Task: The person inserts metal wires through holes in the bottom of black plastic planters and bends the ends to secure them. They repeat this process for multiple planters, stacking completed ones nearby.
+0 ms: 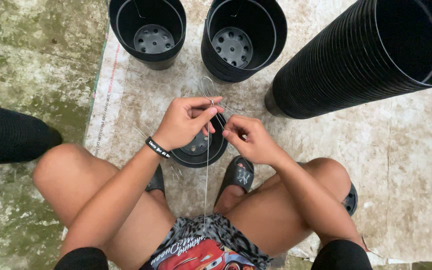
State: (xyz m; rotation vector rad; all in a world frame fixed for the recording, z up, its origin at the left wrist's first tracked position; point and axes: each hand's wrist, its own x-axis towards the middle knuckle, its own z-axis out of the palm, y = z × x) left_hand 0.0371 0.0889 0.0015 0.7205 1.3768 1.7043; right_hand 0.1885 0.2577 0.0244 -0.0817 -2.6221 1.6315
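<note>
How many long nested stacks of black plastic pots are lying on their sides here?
2: one long stack of black plastic pots lies upper right, another black stack at the left edge, cropped; more may be outside the frame.

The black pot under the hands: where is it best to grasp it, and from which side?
Probably the rim of the black pot, from above on the near side. It stands upright with its mouth open; the left hand and right hand with the thin wire crowd its far side.

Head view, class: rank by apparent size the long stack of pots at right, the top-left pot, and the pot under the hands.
1. Long stack of pots, largest.
2. Top-left pot.
3. Pot under the hands, though partly hidden, so its rank is unsure.
</note>
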